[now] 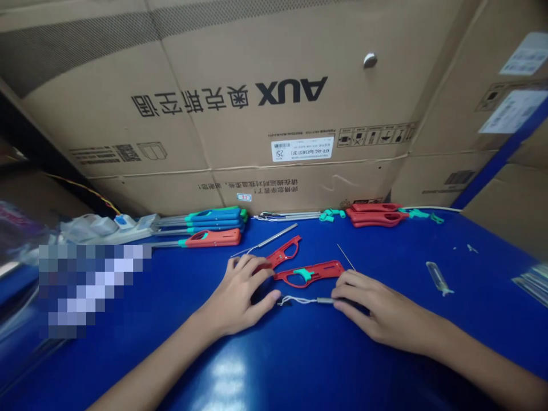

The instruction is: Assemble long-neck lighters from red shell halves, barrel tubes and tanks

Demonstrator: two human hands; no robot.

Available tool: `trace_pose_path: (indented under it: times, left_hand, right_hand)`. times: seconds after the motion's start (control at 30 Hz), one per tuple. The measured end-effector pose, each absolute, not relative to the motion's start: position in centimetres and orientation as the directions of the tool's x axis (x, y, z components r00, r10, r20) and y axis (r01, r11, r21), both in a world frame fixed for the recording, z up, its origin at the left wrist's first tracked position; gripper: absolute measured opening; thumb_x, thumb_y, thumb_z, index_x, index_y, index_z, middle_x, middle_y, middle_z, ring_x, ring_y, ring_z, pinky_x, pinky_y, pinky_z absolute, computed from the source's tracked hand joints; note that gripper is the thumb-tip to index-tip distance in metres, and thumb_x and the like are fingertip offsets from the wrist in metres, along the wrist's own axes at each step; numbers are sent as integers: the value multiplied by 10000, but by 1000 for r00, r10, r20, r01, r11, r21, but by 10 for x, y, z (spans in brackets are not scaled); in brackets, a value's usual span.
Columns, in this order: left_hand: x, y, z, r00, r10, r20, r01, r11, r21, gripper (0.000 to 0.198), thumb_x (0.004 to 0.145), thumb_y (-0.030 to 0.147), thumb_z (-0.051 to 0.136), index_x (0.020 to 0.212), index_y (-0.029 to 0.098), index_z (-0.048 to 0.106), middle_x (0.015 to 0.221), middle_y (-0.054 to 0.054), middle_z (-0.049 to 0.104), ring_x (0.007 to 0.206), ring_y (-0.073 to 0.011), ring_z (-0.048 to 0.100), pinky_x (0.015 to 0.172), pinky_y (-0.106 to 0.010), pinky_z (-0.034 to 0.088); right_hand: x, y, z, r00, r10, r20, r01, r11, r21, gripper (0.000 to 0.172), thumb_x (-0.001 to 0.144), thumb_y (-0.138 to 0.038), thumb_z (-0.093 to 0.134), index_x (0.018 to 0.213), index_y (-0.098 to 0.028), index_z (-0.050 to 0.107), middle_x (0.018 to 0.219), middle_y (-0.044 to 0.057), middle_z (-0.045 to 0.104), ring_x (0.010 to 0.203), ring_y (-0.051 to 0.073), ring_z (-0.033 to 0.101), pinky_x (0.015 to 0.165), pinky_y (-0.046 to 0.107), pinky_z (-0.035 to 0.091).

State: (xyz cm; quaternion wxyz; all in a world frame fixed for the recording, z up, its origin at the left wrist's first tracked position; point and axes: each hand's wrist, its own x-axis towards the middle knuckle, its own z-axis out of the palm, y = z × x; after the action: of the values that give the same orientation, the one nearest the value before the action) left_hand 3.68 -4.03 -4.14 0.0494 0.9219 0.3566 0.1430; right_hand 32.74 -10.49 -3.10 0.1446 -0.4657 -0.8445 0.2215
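Note:
My left hand (240, 294) rests on the blue table (299, 365), fingers curled over the end of a red handle half (285, 252). A second red handle half with a green trigger (310, 273) lies between both hands. My right hand (377, 308) pinches a small grey metal part with a white wire (306, 300) against the table; the wire's loose end reaches my left thumb. A thin metal tube (274, 237) lies just beyond the red halves. A thin needle-like rod (346, 257) lies by my right fingers.
Assembled blue and red long lighters (214, 224) lie at the back left, red ones (377, 216) at the back right, metal tubes (291, 216) between them. Large cardboard boxes (274, 103) wall off the back. A clear small part (437, 277) lies to the right.

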Motion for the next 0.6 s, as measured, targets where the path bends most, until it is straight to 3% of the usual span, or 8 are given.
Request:
trace_pose_path:
  times: [0.13, 0.23, 0.37, 0.53, 0.6]
  left_hand:
    - [40, -44, -41, 740, 634, 226, 616, -773, 151, 377, 960, 430, 450, 1215, 189, 590, 1322, -122, 551, 1188, -296, 461, 973, -528, 331]
    - [50, -53, -44, 755, 606, 252, 593, -794, 133, 356, 941, 443, 496, 1175, 200, 611, 1296, -114, 578, 1174, -295, 486, 986, -550, 294]
    - [68, -63, -51, 650, 688, 324, 656, -723, 217, 274, 911, 452, 556, 956, 202, 659, 1102, -79, 674, 1051, -272, 554, 953, -549, 288]
    - [76, -62, -46, 661, 713, 235, 653, -700, 288, 180, 913, 343, 552, 878, 199, 654, 1040, -59, 682, 980, -250, 568, 897, -502, 334]
    - [72, -58, -42, 704, 682, 197, 616, -725, 308, 163, 900, 325, 563, 856, 197, 655, 1090, -63, 660, 1018, -251, 562, 903, -484, 344]
  right_hand:
    - [336, -98, -28, -416, 902, 115, 724, 405, -558, 231, 1009, -349, 376, 1045, -230, 570, 1032, 45, 629, 947, 193, 599, 850, 350, 467]
    - [346, -91, -28, -270, 946, 180, 728, 323, -605, 232, 999, -408, 392, 1043, -232, 537, 981, 40, 653, 874, 187, 620, 783, 325, 481]
    - [357, -85, -30, -214, 941, 262, 737, 331, -589, 249, 989, -427, 400, 1034, -229, 545, 857, 30, 660, 734, 177, 610, 693, 307, 478]
    - [358, -85, -30, -227, 913, 339, 721, 392, -572, 261, 985, -396, 405, 1039, -224, 595, 1012, 63, 680, 910, 206, 634, 822, 333, 475]
    - [356, -85, -31, -213, 919, 333, 696, 382, -608, 268, 981, -405, 415, 1033, -223, 604, 979, 57, 681, 878, 200, 633, 789, 319, 480]
